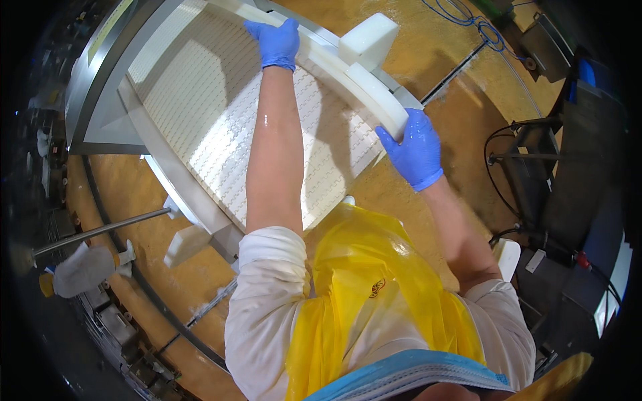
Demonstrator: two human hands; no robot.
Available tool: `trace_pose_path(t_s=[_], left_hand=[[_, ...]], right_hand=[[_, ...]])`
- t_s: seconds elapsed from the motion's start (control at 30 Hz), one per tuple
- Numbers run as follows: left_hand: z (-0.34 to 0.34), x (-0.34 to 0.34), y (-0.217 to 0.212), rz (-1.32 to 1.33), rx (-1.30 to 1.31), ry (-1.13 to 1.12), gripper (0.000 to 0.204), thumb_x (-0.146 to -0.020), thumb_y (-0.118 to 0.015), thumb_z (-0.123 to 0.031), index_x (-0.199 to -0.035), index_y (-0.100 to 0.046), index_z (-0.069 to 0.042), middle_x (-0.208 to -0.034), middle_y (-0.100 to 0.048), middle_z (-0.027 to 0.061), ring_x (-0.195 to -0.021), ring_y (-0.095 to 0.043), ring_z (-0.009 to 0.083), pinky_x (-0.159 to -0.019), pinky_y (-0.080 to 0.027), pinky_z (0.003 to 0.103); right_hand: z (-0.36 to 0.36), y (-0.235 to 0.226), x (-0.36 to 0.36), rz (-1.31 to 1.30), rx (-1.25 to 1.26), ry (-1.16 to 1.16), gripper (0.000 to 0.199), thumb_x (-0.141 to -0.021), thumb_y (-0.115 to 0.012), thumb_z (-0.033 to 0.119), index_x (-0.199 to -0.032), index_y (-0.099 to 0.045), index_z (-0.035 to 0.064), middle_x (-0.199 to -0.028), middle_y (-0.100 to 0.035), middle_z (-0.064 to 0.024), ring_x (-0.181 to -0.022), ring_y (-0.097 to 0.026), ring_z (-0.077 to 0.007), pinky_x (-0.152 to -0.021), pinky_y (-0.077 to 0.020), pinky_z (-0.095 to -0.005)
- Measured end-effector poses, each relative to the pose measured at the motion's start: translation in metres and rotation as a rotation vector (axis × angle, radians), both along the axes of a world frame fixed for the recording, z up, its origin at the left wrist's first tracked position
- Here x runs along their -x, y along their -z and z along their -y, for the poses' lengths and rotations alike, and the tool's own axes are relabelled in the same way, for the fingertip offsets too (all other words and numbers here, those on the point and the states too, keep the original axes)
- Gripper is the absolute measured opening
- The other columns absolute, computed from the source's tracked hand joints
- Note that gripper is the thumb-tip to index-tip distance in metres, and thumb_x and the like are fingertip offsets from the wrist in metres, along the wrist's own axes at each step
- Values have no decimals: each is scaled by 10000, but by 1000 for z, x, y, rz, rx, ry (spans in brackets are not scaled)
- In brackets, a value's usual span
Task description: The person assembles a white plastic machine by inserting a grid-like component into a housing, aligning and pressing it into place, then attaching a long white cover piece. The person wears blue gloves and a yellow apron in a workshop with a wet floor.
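A white side rail runs along the right edge of a conveyor with a white slatted belt. My left hand, in a blue glove, reaches across the belt and closes over the rail's far part, thumb on the belt side. At the rail's near end, my right hand, also blue-gloved, grips it with the thumb on the inner face and fingers over the outside. The fingertips of both hands are partly hidden. The glove on the right looks wet.
White blocks stick out beside the rail. A metal frame rises at the far left of the conveyor. Blue cables lie on the brownish floor. Dark equipment with black cables stands on the right.
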State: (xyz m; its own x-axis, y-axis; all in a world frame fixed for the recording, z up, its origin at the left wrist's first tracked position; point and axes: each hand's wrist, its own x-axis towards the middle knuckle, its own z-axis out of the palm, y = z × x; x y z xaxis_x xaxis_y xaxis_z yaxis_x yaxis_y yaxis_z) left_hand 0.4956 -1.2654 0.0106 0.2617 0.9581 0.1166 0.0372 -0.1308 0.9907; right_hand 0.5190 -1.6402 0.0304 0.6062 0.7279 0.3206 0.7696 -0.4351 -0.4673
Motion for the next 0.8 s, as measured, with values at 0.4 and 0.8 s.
trace_pose_path(t_s=[0.4, 0.8], left_hand=[[46, 9, -24, -94, -185, -108, 1153, -841, -750, -176, -1588, 58, 170, -1634, -225, 371, -1498, -361, 397, -1256, -284, 395], [41, -12, -43, -180, -112, -54, 1242, -789, -782, -107, -1597, 128, 140, -1585, -341, 314, -1419, -438, 376, -1204, -362, 415]], right_hand=[[-9, -11, -9, 21, -35, -39, 585, -789, -897, 407, -1102, -610, 5, -977, -660, -216, -893, -658, -410, -772, -552, -485], [1, 11, -10, -340, -307, -46, 744, -731, -958, 291, -1317, -590, 17, -1195, -655, -192, -1069, -659, -347, -949, -546, -432]])
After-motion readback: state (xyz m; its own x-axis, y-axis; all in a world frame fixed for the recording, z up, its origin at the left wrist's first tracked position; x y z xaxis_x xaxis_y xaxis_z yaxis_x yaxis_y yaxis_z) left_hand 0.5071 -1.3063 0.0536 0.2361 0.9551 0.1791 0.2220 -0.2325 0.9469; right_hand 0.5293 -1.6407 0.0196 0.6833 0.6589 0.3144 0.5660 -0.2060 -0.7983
